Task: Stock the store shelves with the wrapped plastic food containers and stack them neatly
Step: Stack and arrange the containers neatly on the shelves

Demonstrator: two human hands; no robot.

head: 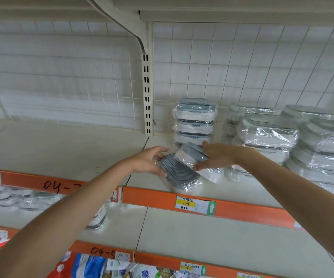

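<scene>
— So what's up there?

— Cream metal shelf (65, 145) with an orange edge strip (232, 207), wire grid behind. At the right, glossy stacks of wrapped containers (270, 135), white tubs with grey ribbed lids, and a taller stack (195, 121) behind the hands.

— And the hands?

— Both arms reach up. Left hand (149, 160) curls its fingers round a tilted wrapped container (179, 175) near the shelf's front edge; right hand (218, 155) grips a smaller container (191, 156) leaning on it, thumb beneath.
</scene>
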